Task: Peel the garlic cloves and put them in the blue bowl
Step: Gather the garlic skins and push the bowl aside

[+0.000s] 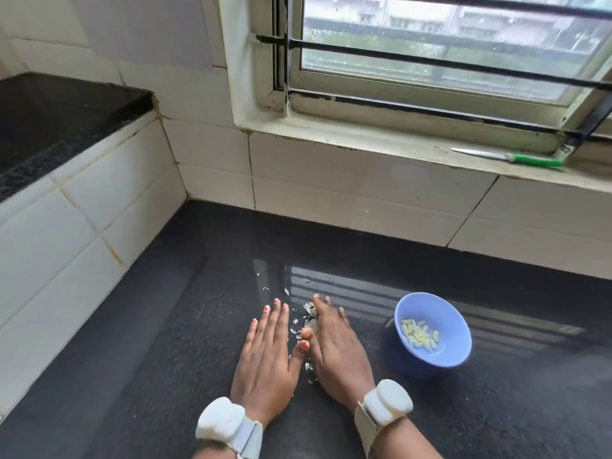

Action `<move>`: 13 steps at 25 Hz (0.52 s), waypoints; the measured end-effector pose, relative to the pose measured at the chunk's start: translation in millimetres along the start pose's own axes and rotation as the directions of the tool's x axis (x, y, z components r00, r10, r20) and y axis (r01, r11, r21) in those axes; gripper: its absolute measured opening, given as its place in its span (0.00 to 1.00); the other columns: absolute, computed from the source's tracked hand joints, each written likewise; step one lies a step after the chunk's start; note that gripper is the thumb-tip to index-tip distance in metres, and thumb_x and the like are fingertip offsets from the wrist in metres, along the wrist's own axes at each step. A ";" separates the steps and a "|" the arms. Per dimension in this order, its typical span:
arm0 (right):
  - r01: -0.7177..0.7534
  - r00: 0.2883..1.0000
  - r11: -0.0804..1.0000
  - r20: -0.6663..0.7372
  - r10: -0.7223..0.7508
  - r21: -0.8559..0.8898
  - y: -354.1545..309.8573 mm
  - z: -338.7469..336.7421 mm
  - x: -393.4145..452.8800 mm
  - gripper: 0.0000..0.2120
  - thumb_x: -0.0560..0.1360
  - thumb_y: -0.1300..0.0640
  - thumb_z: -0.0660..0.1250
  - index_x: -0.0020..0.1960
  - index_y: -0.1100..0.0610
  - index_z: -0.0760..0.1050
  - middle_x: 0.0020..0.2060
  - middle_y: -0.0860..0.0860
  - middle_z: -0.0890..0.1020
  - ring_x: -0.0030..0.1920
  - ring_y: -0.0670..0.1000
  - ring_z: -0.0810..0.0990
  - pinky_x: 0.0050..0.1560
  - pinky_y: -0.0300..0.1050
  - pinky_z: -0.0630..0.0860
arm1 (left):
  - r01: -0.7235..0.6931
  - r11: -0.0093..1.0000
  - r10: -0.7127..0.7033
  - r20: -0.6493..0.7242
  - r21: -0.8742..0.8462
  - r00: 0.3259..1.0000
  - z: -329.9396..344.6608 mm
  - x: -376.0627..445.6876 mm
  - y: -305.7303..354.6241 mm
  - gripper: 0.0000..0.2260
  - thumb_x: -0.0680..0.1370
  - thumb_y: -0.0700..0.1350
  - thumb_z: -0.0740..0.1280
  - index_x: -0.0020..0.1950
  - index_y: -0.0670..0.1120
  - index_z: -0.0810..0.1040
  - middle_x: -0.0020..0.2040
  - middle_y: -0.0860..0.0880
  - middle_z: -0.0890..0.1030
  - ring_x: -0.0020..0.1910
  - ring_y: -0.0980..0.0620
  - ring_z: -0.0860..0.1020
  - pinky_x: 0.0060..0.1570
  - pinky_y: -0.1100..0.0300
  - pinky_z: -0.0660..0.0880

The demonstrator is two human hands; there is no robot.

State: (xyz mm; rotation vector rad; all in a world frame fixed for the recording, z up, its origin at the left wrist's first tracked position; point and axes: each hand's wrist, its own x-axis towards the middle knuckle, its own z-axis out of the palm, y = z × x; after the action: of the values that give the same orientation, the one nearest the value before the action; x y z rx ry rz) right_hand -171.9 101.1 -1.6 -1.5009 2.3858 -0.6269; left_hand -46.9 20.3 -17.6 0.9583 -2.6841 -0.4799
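Note:
The blue bowl [443, 313] stands on the black counter at the right and holds several peeled garlic cloves [419, 336]. Both hands lie flat on the counter, side by side. My left hand [268, 356] has its fingers straight, palm down. My right hand [334, 346] lies palm down over a small heap of white garlic skins [309, 308], which shows between the hands. Whatever is under the right palm is hidden.
A green-handled knife [516, 159] lies on the window sill at the far right. The dark granite counter [198, 342] meets white tiled walls behind and at the left. A raised black ledge [49, 117] sits at the far left. Skin flakes [265, 288] dot the counter.

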 end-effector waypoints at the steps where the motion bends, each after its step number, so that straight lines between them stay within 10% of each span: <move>1: -0.003 1.000 0.996 -0.013 0.004 0.092 -0.9 2.4 -1.0 0.43 0.72 0.28 0.31 0.79 0.52 0.49 0.78 0.46 0.56 0.75 0.37 0.45 0.73 0.31 0.38 | -0.033 0.995 0.029 -0.036 -0.093 0.999 -2.3 3.6 -0.7 0.33 0.79 0.65 0.39 0.77 0.47 0.55 0.77 0.52 0.53 0.76 0.57 0.54 0.73 0.60 0.47; 6: -0.089 0.952 0.830 -0.197 0.233 0.551 13.8 -7.9 0.8 0.36 0.73 0.26 0.43 0.72 0.45 0.64 0.69 0.45 0.71 0.69 0.40 0.67 0.69 0.34 0.63 | 0.139 0.937 -0.193 -0.143 -0.321 0.971 -17.4 42.6 -23.3 0.35 0.77 0.66 0.40 0.77 0.46 0.54 0.77 0.54 0.49 0.76 0.58 0.46 0.74 0.58 0.42; 9: -0.142 0.978 0.917 -0.089 0.188 0.372 15.5 -10.6 14.1 0.39 0.75 0.30 0.40 0.77 0.53 0.59 0.75 0.49 0.65 0.74 0.45 0.61 0.74 0.40 0.56 | 0.304 0.952 -0.305 0.002 -0.036 0.952 -19.7 72.1 -38.2 0.34 0.78 0.63 0.39 0.78 0.43 0.47 0.78 0.48 0.44 0.77 0.52 0.42 0.75 0.55 0.39; 13: -0.081 0.995 0.993 0.056 0.076 0.088 12.3 -15.1 42.4 0.34 0.79 0.38 0.39 0.79 0.55 0.51 0.78 0.50 0.56 0.78 0.47 0.50 0.76 0.41 0.41 | 0.072 0.993 -0.085 0.145 0.096 0.986 -20.3 86.6 -34.0 0.36 0.76 0.66 0.34 0.78 0.46 0.47 0.78 0.52 0.44 0.77 0.55 0.42 0.73 0.58 0.38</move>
State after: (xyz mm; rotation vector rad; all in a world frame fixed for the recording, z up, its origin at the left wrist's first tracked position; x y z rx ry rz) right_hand -206.6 70.9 6.3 -1.3624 2.3319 -0.6592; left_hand -85.9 -65.0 -1.5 1.0982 -2.8315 -0.4669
